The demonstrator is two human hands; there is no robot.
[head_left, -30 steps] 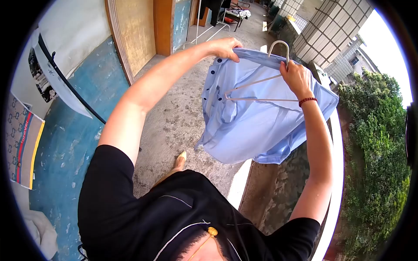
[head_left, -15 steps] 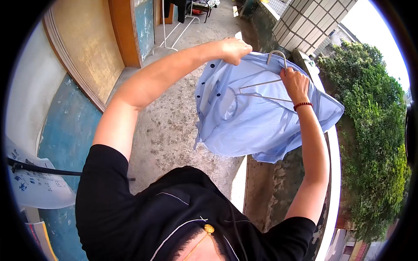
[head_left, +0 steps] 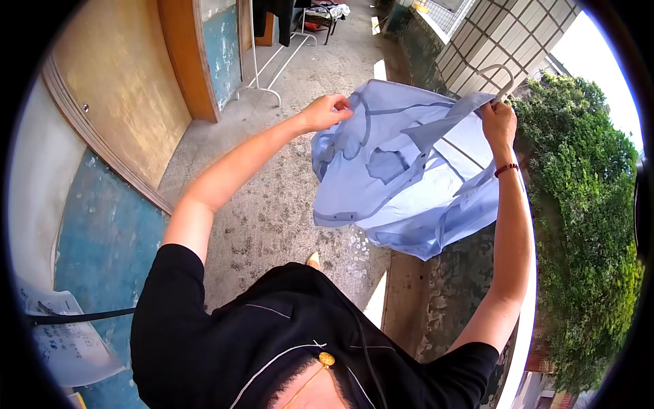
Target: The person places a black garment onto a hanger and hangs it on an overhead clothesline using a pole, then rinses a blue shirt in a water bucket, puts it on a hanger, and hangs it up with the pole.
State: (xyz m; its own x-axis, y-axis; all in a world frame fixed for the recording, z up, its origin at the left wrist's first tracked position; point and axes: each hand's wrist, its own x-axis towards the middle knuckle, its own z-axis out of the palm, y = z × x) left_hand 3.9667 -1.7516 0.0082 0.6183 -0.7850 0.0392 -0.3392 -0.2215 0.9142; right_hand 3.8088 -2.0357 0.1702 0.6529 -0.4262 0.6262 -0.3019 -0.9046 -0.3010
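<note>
A light blue shirt (head_left: 381,198) with dark buttons hangs in front of me on a pale clothes hanger (head_left: 505,73). My right hand (head_left: 501,128), wearing a dark red bead bracelet, is closed around the hanger's neck and the shirt's collar. The hook rises above that hand, and part of the hanger's lower bar shows through the open front. At the shirt's left shoulder edge is my left hand (head_left: 325,113), its fingers curled against the fabric. One front panel now drapes across the hanger, hiding its left arm.
A white clothes rack (head_left: 276,92) with dark garments stands ahead on the left. A wooden door (head_left: 122,88) and blue wall are at left. Along the right runs a low wall with a white ledge (head_left: 523,307), bushes (head_left: 579,218) beyond. A tiled pillar (head_left: 507,44) stands ahead right.
My right hand has moved right and slightly up with the hanger. My left hand has come down and left, and the shirt's front panel has swung over the hanger's left side.
</note>
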